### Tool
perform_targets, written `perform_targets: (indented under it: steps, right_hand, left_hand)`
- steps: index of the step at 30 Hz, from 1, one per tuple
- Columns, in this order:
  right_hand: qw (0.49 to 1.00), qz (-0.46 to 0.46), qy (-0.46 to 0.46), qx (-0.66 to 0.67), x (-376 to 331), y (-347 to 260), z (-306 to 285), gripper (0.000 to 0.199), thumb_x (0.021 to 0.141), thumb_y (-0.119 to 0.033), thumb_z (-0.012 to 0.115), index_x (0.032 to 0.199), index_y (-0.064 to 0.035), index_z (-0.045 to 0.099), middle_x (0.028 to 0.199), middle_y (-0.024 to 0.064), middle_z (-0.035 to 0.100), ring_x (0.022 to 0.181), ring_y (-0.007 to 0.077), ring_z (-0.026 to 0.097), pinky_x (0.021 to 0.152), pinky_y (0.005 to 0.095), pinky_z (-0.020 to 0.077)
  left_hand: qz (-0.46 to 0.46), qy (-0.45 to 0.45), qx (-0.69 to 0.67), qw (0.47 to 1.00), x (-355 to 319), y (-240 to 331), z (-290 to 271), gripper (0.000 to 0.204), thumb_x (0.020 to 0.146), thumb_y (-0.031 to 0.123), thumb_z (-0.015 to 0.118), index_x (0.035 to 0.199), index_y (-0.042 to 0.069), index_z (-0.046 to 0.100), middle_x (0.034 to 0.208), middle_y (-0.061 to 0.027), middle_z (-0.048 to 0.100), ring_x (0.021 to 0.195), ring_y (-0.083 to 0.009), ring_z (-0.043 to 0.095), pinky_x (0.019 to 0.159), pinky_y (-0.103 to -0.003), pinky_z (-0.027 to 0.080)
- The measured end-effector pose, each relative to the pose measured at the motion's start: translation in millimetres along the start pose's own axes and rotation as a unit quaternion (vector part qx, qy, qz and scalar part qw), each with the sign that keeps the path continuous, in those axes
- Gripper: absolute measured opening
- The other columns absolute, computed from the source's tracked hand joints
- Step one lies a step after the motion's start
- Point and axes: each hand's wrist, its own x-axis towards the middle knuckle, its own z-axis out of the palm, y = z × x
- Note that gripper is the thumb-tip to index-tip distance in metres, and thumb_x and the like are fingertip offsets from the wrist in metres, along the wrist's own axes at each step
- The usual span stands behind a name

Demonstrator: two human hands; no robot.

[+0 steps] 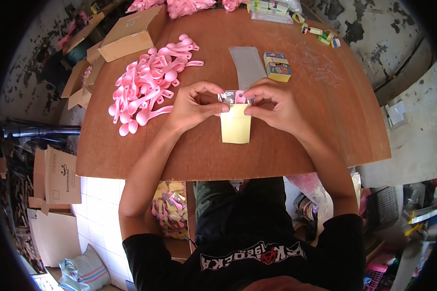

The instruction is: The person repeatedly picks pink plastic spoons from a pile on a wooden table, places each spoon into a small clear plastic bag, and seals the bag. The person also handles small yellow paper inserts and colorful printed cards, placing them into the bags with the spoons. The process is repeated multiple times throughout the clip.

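Both of my hands meet over the near middle of the brown table, pinching the top of one small clear plastic bag (226, 96). My left hand (194, 105) grips its left corner between thumb and fingers. My right hand (277, 105) does the same at the right corner. A plain pale yellow card (236, 127) hangs below my thumbs. Beside my right fingers, the pink handle end of a spoon (240, 96) shows through the plastic; the rest of it is hidden. A large heap of pink plastic spoons (143, 85) lies left of my left hand.
Flat clear bags (247, 60) lie beyond my hands, beside a banded stack of blue-and-yellow cards (277, 67). Thin clear strips (320, 68) are scattered at right. A cardboard box (133, 33) stands at far left. Below the near table edge, an open box holds packed spoons (170, 211).
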Motion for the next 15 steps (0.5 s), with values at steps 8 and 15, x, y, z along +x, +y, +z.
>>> perform_targets:
  steps: [8, 15]
  right_hand:
    - [0.992, 0.054, 0.003, 0.118, -2.8, -5.4, 3.5, 0.040, 0.078, 0.003, 0.072, 0.116, -0.0003, 0.058, 0.109, 0.0074, 0.056, 0.085, 0.0149, 0.066, 0.074, 0.0267, 0.0567]
    - [0.978, 0.026, 0.142, -0.148, -4.6, 28.0, -12.3, 0.026, 0.079, -0.005, 0.070, 0.104, -0.0027, 0.064, 0.097, 0.0129, 0.064, 0.083, 0.0243, 0.066, 0.074, 0.0336, 0.0545]
  left_hand:
    - [-0.020, 0.010, 0.094, 0.995, -12.0, 47.9, 4.2, 0.056, 0.070, -0.011, 0.077, 0.120, 0.001, 0.054, 0.115, -0.0096, 0.061, 0.104, -0.0199, 0.062, 0.085, -0.031, 0.056]
    - [-0.192, -0.368, 0.132, 0.900, -147.0, 96.8, -3.9, 0.048, 0.076, -0.005, 0.073, 0.121, 0.002, 0.058, 0.113, -0.0117, 0.066, 0.107, -0.0229, 0.064, 0.084, -0.033, 0.054]
